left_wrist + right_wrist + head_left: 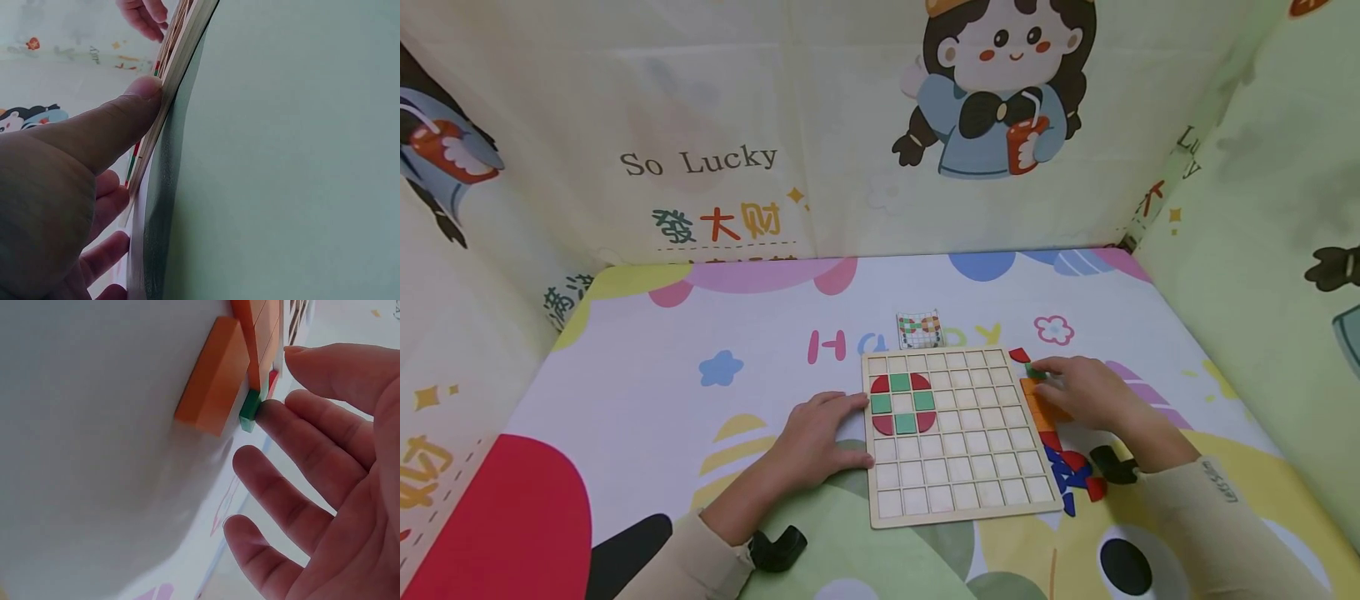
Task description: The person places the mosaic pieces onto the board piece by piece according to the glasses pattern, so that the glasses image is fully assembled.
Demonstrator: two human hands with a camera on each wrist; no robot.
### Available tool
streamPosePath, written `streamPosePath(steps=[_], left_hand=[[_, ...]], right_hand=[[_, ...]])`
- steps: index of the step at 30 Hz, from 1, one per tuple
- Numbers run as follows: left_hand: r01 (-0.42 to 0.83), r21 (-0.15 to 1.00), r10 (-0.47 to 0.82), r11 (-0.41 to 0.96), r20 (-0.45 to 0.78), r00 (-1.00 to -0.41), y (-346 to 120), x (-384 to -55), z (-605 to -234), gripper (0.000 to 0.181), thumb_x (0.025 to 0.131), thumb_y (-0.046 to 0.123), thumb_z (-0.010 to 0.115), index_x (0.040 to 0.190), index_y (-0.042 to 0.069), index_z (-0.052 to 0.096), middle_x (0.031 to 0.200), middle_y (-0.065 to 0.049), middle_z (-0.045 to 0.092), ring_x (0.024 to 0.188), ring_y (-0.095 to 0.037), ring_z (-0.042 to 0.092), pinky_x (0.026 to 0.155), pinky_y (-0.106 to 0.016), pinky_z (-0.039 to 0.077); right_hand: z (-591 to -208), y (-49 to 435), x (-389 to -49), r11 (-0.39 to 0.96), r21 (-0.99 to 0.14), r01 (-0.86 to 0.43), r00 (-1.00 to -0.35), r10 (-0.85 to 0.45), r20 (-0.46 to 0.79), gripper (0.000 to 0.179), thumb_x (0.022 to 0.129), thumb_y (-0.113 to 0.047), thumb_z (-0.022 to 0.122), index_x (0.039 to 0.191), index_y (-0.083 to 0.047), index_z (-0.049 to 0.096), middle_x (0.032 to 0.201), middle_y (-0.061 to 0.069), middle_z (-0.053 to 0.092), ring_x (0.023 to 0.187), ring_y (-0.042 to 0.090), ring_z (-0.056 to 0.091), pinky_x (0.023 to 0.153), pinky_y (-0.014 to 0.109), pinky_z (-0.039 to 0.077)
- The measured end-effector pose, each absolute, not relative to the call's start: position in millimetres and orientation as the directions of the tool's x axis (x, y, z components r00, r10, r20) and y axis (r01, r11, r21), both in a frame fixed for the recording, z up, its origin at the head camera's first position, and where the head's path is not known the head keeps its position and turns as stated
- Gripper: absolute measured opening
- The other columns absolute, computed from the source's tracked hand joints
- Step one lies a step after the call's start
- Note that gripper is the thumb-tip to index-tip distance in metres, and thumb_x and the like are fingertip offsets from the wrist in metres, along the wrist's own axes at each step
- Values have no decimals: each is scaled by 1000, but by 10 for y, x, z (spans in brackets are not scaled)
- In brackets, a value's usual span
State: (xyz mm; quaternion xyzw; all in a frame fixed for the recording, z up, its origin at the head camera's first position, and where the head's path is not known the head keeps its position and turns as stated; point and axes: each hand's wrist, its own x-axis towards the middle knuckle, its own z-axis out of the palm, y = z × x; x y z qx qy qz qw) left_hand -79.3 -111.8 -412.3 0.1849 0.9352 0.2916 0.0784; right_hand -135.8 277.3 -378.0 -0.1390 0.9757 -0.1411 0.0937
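A square wooden grid board (pixel 966 446) lies on the table. In its upper left cells, green square tiles (pixel 899 382) and red rounded tiles (pixel 882 425) form a ring around a bare cell. My left hand (pixel 816 442) rests against the board's left edge, its thumb (pixel 134 103) and fingertips spread along the rim. Beyond the right edge, my right hand (pixel 1090 392) reaches over the loose pieces. In the right wrist view one fingertip is at a small green tile (pixel 250 411), while the thumb stands apart from it. Orange blocks (pixel 212 378) lie beside the green tile.
A small printed card with a coloured grid pattern (pixel 919 329) lies behind the board. Along the board's right side are several orange pieces (pixel 1037 408), red pieces (pixel 1096 488) and blue pieces (pixel 1070 504). A printed cloth wall (pixel 835 133) rises behind the table.
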Motion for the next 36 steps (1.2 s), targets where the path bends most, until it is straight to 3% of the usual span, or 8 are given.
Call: streamPosePath(steps=[14, 22, 28, 36], left_hand=[[293, 580, 384, 760, -38, -922, -1115, -790, -4138, 78, 76, 42, 87, 141, 12, 57, 137, -5, 57, 134, -30, 42, 105, -57, 33], [297, 580, 385, 759, -32, -922, -1116, -796, -4140, 79, 75, 42, 87, 141, 12, 57, 137, -5, 58, 133, -31, 43, 105, -57, 34], [295, 584, 384, 757, -33, -923, -1116, -796, -4130, 78, 75, 41, 87, 141, 12, 57, 138, -4, 57, 134, -31, 42, 105, -57, 33], [286, 584, 381, 760, -44, -924, -1106, -789, -4117, 78, 75, 41, 87, 142, 12, 57, 138, -4, 57, 134, -31, 42, 106, -57, 33]], right_hand=[[-3723, 2825, -1449, 948, -298, -110, -961, -178, -210, 45, 92, -19, 69, 133, -1, 61, 126, 28, 60, 112, 48, 53, 86, 58, 51], [-3765, 2830, -1478, 950, -290, -118, -962, -182, -205, 38, 92, -17, 71, 125, 1, 65, 116, 24, 65, 104, 43, 57, 85, 56, 52], [-3768, 2829, -1489, 951, -293, -103, -961, -170, -216, 42, 91, -23, 72, 125, 1, 65, 116, 23, 65, 106, 43, 58, 85, 55, 52], [-3767, 2827, -1494, 947, -295, -125, -967, -183, -179, 39, 93, -20, 70, 124, 4, 65, 115, 23, 66, 103, 41, 59, 85, 55, 52]])
